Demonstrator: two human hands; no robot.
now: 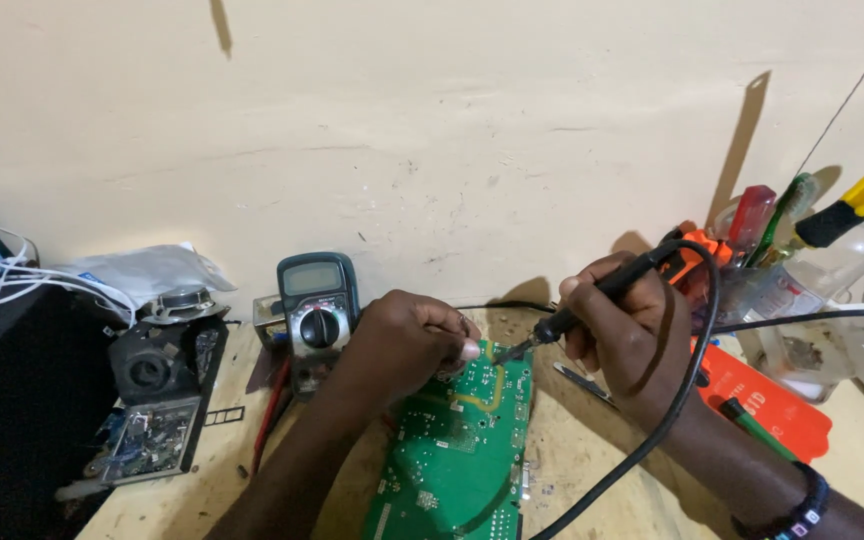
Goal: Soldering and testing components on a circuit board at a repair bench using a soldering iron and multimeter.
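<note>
A green circuit board (457,445) lies on the wooden bench in front of me. My left hand (402,340) rests curled on the board's far edge, fingers pinched on it or on something small I cannot make out. My right hand (622,325) grips a black soldering iron (592,296) like a pen. Its metal tip touches the board's far edge just beside my left fingertips. The iron's black cable (677,400) loops over my right wrist and runs down toward the bottom of the view.
A grey-green multimeter (318,305) stands against the wall behind my left hand. Dismantled electronics (157,395) sit at the left. A clear jar of screwdrivers (782,260) and an orange package (767,400) are at the right. Tweezers (582,385) lie by the board.
</note>
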